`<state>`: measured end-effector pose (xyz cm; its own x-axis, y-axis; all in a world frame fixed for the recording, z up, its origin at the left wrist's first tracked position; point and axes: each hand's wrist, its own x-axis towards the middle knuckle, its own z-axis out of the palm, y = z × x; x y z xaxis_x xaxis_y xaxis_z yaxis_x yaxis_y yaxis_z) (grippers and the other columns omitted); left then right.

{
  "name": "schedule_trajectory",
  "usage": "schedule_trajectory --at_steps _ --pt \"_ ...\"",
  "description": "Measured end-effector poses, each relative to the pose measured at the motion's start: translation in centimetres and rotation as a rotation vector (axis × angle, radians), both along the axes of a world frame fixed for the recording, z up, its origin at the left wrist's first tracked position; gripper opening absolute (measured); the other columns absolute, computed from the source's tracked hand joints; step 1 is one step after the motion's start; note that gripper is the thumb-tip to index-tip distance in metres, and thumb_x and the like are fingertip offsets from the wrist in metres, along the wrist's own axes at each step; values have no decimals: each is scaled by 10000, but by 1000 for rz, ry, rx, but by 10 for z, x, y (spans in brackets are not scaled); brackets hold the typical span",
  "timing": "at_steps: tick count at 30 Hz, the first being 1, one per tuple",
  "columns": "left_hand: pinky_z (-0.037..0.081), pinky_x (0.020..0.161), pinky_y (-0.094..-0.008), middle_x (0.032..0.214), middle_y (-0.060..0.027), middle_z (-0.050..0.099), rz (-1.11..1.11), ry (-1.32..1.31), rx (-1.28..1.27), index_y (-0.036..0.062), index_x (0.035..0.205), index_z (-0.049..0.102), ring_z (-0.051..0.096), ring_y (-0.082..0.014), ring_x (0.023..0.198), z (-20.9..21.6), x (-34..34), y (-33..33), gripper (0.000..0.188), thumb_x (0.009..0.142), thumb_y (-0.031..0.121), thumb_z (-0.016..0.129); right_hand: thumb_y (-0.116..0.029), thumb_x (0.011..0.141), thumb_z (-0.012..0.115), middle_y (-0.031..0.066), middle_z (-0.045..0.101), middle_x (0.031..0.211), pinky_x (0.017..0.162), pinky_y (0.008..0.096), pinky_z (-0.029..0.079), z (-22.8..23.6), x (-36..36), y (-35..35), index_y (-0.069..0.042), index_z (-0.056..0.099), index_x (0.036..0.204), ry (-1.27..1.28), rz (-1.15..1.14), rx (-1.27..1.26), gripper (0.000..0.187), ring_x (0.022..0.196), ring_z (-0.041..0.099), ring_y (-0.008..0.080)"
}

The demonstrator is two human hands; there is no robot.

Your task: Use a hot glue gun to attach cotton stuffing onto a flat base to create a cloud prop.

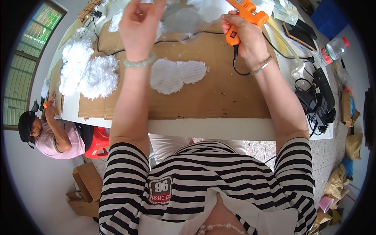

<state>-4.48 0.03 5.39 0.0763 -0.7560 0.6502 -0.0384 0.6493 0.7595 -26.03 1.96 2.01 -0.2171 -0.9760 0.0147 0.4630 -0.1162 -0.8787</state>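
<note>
My right hand (248, 35) is wrapped round the handle of an orange hot glue gun (250, 15). A long yellowish glue stick (284, 43) sticks out of the gun's back, and a black cord runs from its grip. My left hand (141, 27) is raised over the far part of the cardboard, fingers curled in a pinch; what they hold, if anything, is cut off by the upper edge. Below and between my hands lies a flat white fabric piece (176, 76) with frayed edges. Beyond it is a greyish, see-through sheet (182, 19), partly blurred.
Brown cardboard (219, 102) covers the white table. White fluffy pieces (98, 76) are piled left. At right are a plastic bottle (333, 51), a dark phone-like slab (297, 35) and black adapters with cords (317, 98). A co-worker in pink (60, 137) sits at left.
</note>
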Motion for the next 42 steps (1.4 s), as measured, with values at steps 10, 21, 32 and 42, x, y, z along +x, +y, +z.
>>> schedule_trajectory --at_steps 10,21,32,42 --pt "465 629 -344 732 -50 571 -12 -1160 -181 133 1078 588 564 -248 713 -16 21 51 558 597 328 792 -10 818 564 65 573 709 445 240 442 -11 1 -11 -21 544 910 388 -108 -46 95 530 550 137" --pt "475 714 -361 812 -93 608 -109 -1152 -316 63 971 635 573 -285 755 -48 14 47 264 735 179 656 6 818 601 46 578 757 488 232 482 -13 -3 -12 -12 547 882 380 -39 -124 86 552 565 128" --pt "463 602 -337 744 -88 598 -263 -994 56 65 887 644 567 -249 669 -15 27 49 160 750 33 569 22 821 574 58 586 794 510 231 503 -9 3 -10 -9 547 910 327 6 -72 98 580 582 135" --pt "461 545 -282 755 -23 573 103 -1202 -725 56 826 645 557 -177 678 -35 19 76 170 657 48 628 28 821 553 68 587 808 524 237 514 -7 5 -5 4 546 942 286 43 -61 124 593 595 149"
